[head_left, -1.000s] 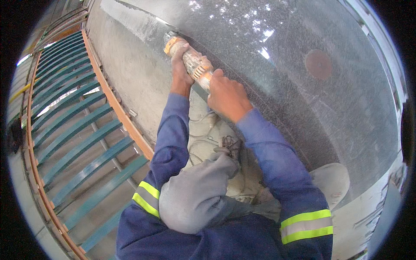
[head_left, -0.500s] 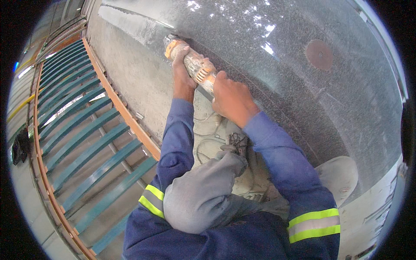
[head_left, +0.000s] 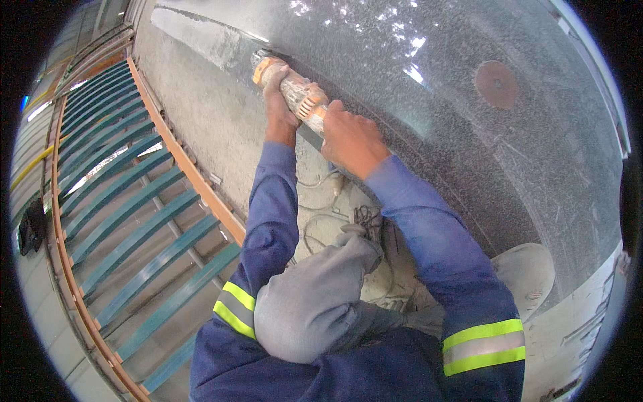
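Where the power tool (head_left: 310, 105) is pointing: head end is aiming up-left, away from the person; long axis is running diagonally, roughly along the dark slab's (head_left: 435, 147) left edge.
Tool position: dusty orange-and-white body is sitting at that left edge.
Left hand (head_left: 278, 104): gripping the front body, fingers wrapping round it.
Right hand (head_left: 355, 139): gripping the rear end.
Slab side: surface is spreading wide to the tool's right; a red-brown disc (head_left: 497, 84) is lying on it, well apart, toward the right edge.
Floor side: grey floor strip (head_left: 194, 94) is separating the slab from an orange-railed, teal-slatted rack (head_left: 190, 173).
Near side: looped cables (head_left: 305, 232) are lying below the hands, by the bent grey-trousered knee (head_left: 301, 305).
Hard to see: head-to-slab contact is not showing clearly; right hand is hiding the tool's tail; top of view is cutting off the slab's far end.
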`<action>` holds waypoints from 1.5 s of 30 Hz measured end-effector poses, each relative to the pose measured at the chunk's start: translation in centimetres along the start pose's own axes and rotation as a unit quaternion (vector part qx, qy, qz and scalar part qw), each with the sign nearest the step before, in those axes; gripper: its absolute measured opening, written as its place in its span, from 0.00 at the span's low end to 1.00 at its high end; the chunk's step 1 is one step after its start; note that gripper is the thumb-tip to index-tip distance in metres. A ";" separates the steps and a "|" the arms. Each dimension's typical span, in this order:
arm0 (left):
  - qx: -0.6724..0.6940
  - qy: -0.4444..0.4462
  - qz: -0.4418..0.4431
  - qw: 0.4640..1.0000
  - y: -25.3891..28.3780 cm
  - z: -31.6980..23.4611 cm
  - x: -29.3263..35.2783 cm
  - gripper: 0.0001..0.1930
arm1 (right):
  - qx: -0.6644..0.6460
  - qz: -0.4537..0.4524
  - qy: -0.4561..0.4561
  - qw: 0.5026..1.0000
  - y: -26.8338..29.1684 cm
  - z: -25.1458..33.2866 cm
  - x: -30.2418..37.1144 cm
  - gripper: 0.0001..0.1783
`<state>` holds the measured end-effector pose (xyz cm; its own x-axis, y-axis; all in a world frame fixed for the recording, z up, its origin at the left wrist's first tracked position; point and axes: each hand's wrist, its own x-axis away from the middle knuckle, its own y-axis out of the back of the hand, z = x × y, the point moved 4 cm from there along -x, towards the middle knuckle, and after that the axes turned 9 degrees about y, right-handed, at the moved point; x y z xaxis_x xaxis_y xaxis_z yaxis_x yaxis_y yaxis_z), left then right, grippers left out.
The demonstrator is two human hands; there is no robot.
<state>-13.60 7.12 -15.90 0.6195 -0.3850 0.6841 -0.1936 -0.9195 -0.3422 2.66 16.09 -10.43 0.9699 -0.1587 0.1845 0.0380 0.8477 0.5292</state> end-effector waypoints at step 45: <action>-0.005 -0.028 -0.003 1.000 -0.2 0.1 1.8 0.27 | 0.008 0.032 -0.020 0.999 1.5 0.7 1.4 0.22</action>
<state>-12.36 6.68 -14.69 0.6619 -0.3747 0.6492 -0.1966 -0.9225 -0.3320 3.90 16.79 -8.78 0.9601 -0.1237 0.2508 -0.0286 0.8487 0.5281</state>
